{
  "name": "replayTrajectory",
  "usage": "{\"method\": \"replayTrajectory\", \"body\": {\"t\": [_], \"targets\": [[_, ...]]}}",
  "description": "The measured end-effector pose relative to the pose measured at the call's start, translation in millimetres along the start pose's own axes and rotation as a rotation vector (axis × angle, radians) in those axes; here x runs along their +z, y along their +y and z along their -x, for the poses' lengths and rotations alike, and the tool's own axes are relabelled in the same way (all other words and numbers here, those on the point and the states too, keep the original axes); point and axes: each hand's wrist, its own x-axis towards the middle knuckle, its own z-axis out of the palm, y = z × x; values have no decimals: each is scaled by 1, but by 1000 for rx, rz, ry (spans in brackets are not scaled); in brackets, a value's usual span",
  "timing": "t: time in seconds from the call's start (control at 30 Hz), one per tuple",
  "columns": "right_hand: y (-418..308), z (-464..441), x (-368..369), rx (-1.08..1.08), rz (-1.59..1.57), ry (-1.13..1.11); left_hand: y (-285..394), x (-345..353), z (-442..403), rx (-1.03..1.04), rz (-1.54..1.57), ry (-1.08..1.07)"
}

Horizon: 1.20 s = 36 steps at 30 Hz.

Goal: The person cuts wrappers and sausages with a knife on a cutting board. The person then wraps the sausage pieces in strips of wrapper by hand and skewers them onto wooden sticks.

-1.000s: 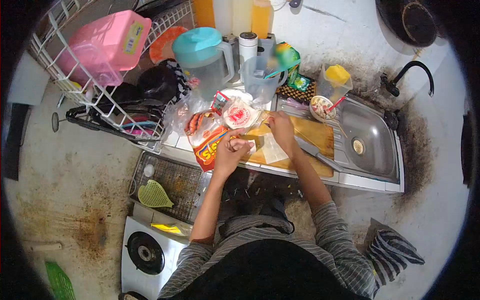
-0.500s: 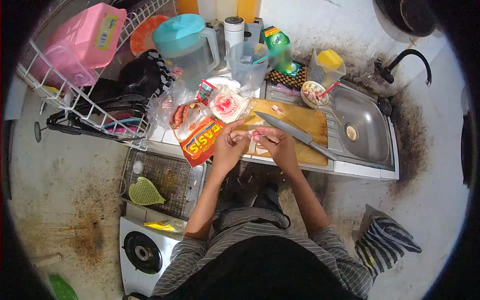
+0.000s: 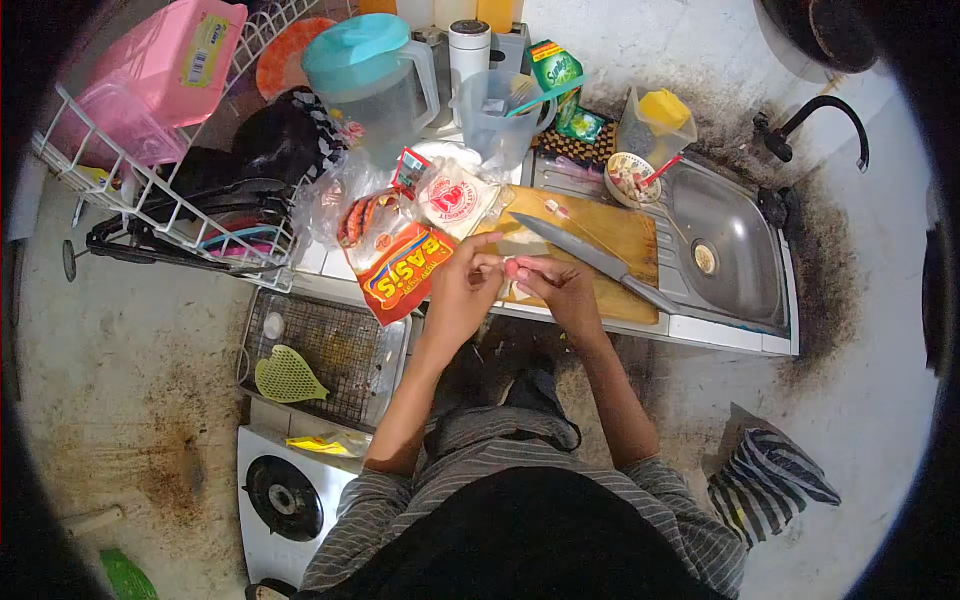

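My left hand [image 3: 466, 287] and my right hand [image 3: 562, 294] meet over the front edge of a wooden cutting board [image 3: 638, 232]. Between their fingertips they pinch a small pink-red piece [image 3: 512, 268] with something whitish against it; its kind is too small to make out. A large knife [image 3: 585, 256] lies across the board, just beyond my right hand. Behind the blade rests a thin skewer [image 3: 592, 232] with small pieces at one end. Pale flat pieces lie under my fingers, partly hidden. Near my left hand are a red BASIS packet [image 3: 402, 275] and a stamped pack of wrappers [image 3: 452, 200].
Right of the board is a steel sink [image 3: 735, 262] with a black faucet [image 3: 828, 112]. A bowl [image 3: 633, 180] stands by its rim. Behind are a clear jug [image 3: 500, 125] and a blue-lidded pitcher [image 3: 365, 95]. A dish rack [image 3: 160, 205] and stove [image 3: 325, 480] are at left.
Both hands stay together with the pink-red piece, their fingers shifted slightly. The view has moved a little; the things on the counter keep their places.
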Motion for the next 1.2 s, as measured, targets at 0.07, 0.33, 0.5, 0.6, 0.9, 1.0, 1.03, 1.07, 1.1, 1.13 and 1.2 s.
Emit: {"method": "replayTrajectory", "body": {"t": [0.07, 0.33, 0.5, 0.6, 0.9, 1.0, 1.03, 1.07, 1.1, 1.13, 1.2], "targets": [[-4, 1, -1, 36, -6, -26, 9, 2, 3, 87, -155, 6], [2, 4, -4, 4, 76, -43, 17, 4, 2, 44, -166, -29], [-1, 7, -8, -48, 37, -78, -1, 6, -1, 70, -75, -26], [2, 8, -9, -98, 67, -46, -17, 6, -2, 5, -24, -68], [12, 8, -16, -116, -26, -68, -15, 2, 2, -311, 410, -293], [12, 10, -15, -116, 3, -73, -19, 4, 4, -231, 287, -330], [13, 9, -16, -116, 2, -73, -22, 6, 5, -190, 308, -324], [15, 9, -16, -115, -3, -83, -24, 6, 5, -148, 328, -318], [15, 9, -17, -115, -7, -92, -23, 6, 4, -149, 327, -320], [14, 10, -17, -114, -8, -91, -23, 5, 5, -187, 347, -319], [11, 12, -17, -21, -4, -32, -24, 3, 6, -227, 366, -317]]}}
